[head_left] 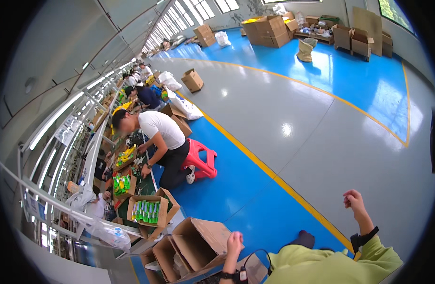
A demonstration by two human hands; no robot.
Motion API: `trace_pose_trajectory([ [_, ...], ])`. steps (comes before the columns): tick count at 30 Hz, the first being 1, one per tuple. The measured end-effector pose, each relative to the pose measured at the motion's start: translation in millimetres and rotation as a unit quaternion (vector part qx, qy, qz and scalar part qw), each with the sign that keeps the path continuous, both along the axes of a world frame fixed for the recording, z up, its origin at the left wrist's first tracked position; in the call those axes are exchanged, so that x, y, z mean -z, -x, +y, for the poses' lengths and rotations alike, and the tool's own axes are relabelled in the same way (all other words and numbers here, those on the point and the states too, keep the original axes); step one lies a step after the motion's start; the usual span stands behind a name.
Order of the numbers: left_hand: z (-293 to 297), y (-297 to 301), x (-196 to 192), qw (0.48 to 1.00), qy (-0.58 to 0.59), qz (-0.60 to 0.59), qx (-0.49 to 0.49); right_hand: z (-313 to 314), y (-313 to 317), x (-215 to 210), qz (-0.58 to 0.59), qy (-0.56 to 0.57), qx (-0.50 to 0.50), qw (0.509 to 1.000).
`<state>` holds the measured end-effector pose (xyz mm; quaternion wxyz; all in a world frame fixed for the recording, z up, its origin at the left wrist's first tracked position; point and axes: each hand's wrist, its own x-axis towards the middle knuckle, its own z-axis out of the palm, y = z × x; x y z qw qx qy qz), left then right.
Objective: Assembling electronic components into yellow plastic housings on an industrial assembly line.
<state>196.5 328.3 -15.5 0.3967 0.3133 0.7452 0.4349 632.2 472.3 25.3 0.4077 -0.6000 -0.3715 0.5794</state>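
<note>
Judging myself between handlings: left hand [234, 244] near right edge of carton [198, 236], right hand [353, 200] apart, both curled, seemingly empty; grasping needs opening.

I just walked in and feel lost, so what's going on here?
The person's left hand is near an open cardboard box; the right hand is raised, away from the boxes. Nothing shows in either. Nearby, a co-worker in white sits on a red stool, leaning over a workbench. An open carton holds green packages.
</note>
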Motion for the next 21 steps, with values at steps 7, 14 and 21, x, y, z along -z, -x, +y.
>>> trace_pose_trajectory([
  [7,299.0,-50.3,-113.9,0.957,-0.120,0.015,0.265,209.2,-87.4,-51.9,-0.003,-0.100,0.232,0.968],
  [14,490.7,39.7,-183.0,0.949,-0.181,0.224,0.130,517.3,21.4,-152.0,0.025,-0.322,0.114,0.939],
  [21,549.6,150.6,-162.6,0.926,-0.083,0.345,-0.127,736.4,302.1,-188.7,0.279,-0.238,-0.102,0.925],
])
